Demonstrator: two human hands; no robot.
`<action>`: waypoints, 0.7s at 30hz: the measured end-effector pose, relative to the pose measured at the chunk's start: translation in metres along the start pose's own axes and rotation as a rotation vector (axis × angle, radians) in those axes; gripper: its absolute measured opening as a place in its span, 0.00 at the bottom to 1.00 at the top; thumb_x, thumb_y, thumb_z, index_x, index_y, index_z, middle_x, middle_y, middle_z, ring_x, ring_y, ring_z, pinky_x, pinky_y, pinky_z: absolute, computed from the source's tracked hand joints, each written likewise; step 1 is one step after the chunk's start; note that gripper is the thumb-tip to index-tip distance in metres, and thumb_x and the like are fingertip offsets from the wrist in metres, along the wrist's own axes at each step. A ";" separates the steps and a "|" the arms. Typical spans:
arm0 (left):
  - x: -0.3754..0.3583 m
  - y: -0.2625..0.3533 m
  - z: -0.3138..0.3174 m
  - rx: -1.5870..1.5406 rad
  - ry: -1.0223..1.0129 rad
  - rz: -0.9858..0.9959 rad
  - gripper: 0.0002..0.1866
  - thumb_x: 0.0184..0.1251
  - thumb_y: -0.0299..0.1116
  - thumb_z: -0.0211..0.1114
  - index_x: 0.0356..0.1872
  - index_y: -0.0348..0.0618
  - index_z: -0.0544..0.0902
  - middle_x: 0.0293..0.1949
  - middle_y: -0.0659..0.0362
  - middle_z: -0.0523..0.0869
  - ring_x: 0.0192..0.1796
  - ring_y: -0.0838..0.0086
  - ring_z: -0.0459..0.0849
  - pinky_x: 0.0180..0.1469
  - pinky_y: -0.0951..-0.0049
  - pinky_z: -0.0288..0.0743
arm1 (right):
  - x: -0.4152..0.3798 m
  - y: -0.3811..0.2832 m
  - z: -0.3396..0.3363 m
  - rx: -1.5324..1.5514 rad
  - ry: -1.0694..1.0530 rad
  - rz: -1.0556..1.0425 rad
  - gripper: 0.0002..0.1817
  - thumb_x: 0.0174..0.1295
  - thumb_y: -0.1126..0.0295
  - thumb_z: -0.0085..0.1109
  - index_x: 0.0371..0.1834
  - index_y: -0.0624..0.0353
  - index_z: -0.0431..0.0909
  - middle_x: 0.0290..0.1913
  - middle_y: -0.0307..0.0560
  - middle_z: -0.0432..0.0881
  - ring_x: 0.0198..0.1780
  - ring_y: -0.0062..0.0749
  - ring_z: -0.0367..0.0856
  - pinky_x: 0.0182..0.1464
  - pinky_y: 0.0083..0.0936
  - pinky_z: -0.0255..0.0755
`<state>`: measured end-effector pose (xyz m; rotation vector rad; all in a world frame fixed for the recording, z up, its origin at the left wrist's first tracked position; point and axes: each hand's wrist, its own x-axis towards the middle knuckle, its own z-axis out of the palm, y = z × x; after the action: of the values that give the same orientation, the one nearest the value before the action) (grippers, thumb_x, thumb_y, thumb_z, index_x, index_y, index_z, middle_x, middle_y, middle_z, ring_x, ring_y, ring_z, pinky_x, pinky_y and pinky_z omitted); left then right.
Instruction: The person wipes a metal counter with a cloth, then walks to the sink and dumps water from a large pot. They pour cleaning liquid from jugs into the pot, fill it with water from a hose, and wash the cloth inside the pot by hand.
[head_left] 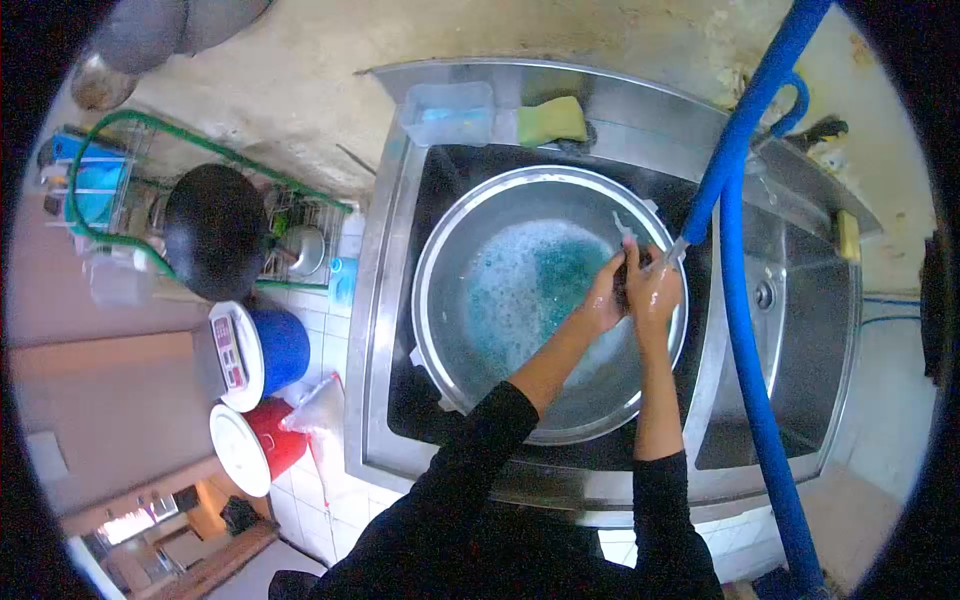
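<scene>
A large round metal basin [421, 310] sits in the left sink bowl, with foamy blue-green water [515, 285] inside. Over its right side, my left hand [604, 297] and my right hand [654, 292] are close together, both wet. Their fingers curl around a small dark thing [622, 287] that is mostly hidden. Something thin and pale [623, 226] sticks up beyond the fingertips; I cannot make out its kind. A blue hose [708, 180] comes down beside my right hand, and a clear streak, perhaps water, runs from its lower end towards that hand.
Behind the basin, a clear plastic container [448, 114] and a yellow-green sponge [552, 121] rest on the sink ledge. A second blue hose [755, 400] crosses the right bowl [800, 350]. At left are a black wok [215, 232], blue bucket [281, 347] and red bucket [277, 437].
</scene>
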<state>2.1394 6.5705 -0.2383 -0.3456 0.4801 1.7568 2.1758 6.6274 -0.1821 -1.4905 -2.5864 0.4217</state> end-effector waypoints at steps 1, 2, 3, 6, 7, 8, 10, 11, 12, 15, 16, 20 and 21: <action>0.003 0.000 -0.005 -0.006 0.005 0.019 0.20 0.63 0.51 0.50 0.44 0.48 0.77 0.43 0.59 0.81 0.44 0.69 0.78 0.47 0.65 0.71 | -0.002 -0.003 -0.006 0.004 -0.007 -0.018 0.25 0.56 0.45 0.50 0.36 0.58 0.77 0.27 0.59 0.78 0.29 0.48 0.78 0.31 0.36 0.70; 0.005 -0.001 -0.010 0.103 0.039 0.072 0.20 0.64 0.52 0.50 0.44 0.48 0.77 0.43 0.59 0.81 0.45 0.69 0.78 0.47 0.65 0.71 | -0.007 -0.007 -0.013 -0.113 0.254 -0.199 0.24 0.57 0.45 0.49 0.36 0.58 0.77 0.29 0.59 0.78 0.29 0.46 0.78 0.31 0.34 0.70; 0.009 -0.002 -0.015 0.213 0.074 0.123 0.20 0.64 0.52 0.50 0.44 0.48 0.77 0.43 0.59 0.81 0.45 0.68 0.78 0.47 0.64 0.71 | -0.010 -0.010 -0.021 -0.224 0.521 -0.377 0.24 0.58 0.46 0.47 0.36 0.57 0.77 0.31 0.59 0.78 0.30 0.44 0.77 0.32 0.32 0.69; 0.034 -0.005 -0.051 0.236 0.156 0.264 0.14 0.64 0.44 0.55 0.39 0.45 0.76 0.34 0.60 0.80 0.34 0.73 0.77 0.37 0.70 0.72 | -0.022 -0.029 -0.034 0.171 0.497 -0.454 0.17 0.59 0.54 0.51 0.31 0.58 0.76 0.29 0.53 0.77 0.28 0.41 0.75 0.31 0.29 0.68; 0.044 -0.005 -0.064 0.412 0.157 0.376 0.13 0.64 0.44 0.55 0.38 0.44 0.75 0.33 0.60 0.79 0.32 0.74 0.77 0.35 0.70 0.72 | -0.024 -0.030 -0.031 0.597 0.303 -0.382 0.16 0.59 0.56 0.52 0.29 0.60 0.76 0.25 0.52 0.77 0.25 0.43 0.75 0.30 0.31 0.70; 0.059 -0.007 -0.079 0.650 0.156 0.535 0.13 0.64 0.43 0.55 0.37 0.44 0.75 0.31 0.61 0.79 0.31 0.74 0.76 0.34 0.71 0.71 | -0.025 -0.031 -0.031 0.690 0.204 -0.237 0.16 0.62 0.60 0.51 0.22 0.60 0.75 0.16 0.39 0.71 0.19 0.21 0.69 0.21 0.17 0.60; 0.054 0.002 -0.074 0.531 0.315 0.277 0.12 0.63 0.42 0.55 0.34 0.43 0.75 0.28 0.61 0.78 0.26 0.75 0.74 0.30 0.72 0.70 | -0.021 -0.031 -0.036 0.944 0.057 -0.059 0.18 0.62 0.59 0.51 0.20 0.60 0.74 0.14 0.36 0.69 0.16 0.17 0.67 0.18 0.15 0.57; 0.052 0.001 -0.074 0.531 0.318 0.282 0.12 0.63 0.42 0.55 0.34 0.43 0.75 0.28 0.61 0.78 0.26 0.75 0.74 0.30 0.72 0.70 | -0.019 -0.031 -0.040 1.186 -0.088 0.137 0.19 0.62 0.58 0.51 0.18 0.60 0.74 0.12 0.33 0.67 0.14 0.14 0.64 0.16 0.13 0.55; 0.049 0.001 -0.072 0.772 0.408 0.407 0.13 0.62 0.42 0.56 0.33 0.42 0.75 0.26 0.60 0.77 0.25 0.75 0.73 0.29 0.72 0.70 | -0.020 -0.033 -0.045 1.211 -0.084 0.137 0.21 0.62 0.56 0.52 0.18 0.59 0.74 0.12 0.32 0.67 0.13 0.11 0.63 0.15 0.11 0.51; 0.026 0.006 -0.049 0.940 0.399 0.541 0.14 0.59 0.43 0.58 0.30 0.40 0.76 0.23 0.53 0.78 0.26 0.65 0.77 0.31 0.66 0.71 | -0.022 -0.038 -0.049 1.296 0.068 -0.036 0.21 0.62 0.56 0.52 0.17 0.60 0.74 0.11 0.31 0.66 0.13 0.11 0.62 0.15 0.11 0.50; 0.029 0.007 -0.054 1.277 0.457 0.602 0.15 0.57 0.43 0.59 0.30 0.40 0.76 0.25 0.51 0.79 0.29 0.60 0.78 0.33 0.62 0.72 | -0.022 -0.027 -0.062 1.120 -0.137 0.078 0.18 0.61 0.57 0.55 0.22 0.61 0.76 0.13 0.32 0.68 0.14 0.11 0.63 0.16 0.11 0.53; 0.038 0.017 -0.065 1.764 0.430 0.587 0.16 0.54 0.44 0.59 0.32 0.41 0.76 0.33 0.48 0.81 0.39 0.50 0.78 0.38 0.53 0.72 | -0.031 -0.011 -0.058 0.954 -0.239 -0.121 0.16 0.62 0.58 0.51 0.40 0.61 0.77 0.32 0.44 0.80 0.29 0.26 0.78 0.31 0.25 0.71; 0.040 0.020 -0.068 1.762 0.428 0.577 0.16 0.54 0.44 0.59 0.32 0.41 0.76 0.33 0.48 0.81 0.39 0.50 0.78 0.38 0.53 0.72 | -0.038 -0.010 -0.056 0.950 -0.242 -0.113 0.16 0.62 0.58 0.51 0.40 0.61 0.77 0.32 0.44 0.80 0.29 0.26 0.78 0.31 0.25 0.71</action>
<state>2.1089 6.5666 -0.3140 0.7635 2.2992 1.1103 2.2007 6.5995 -0.1247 -0.9648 -2.0373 1.5948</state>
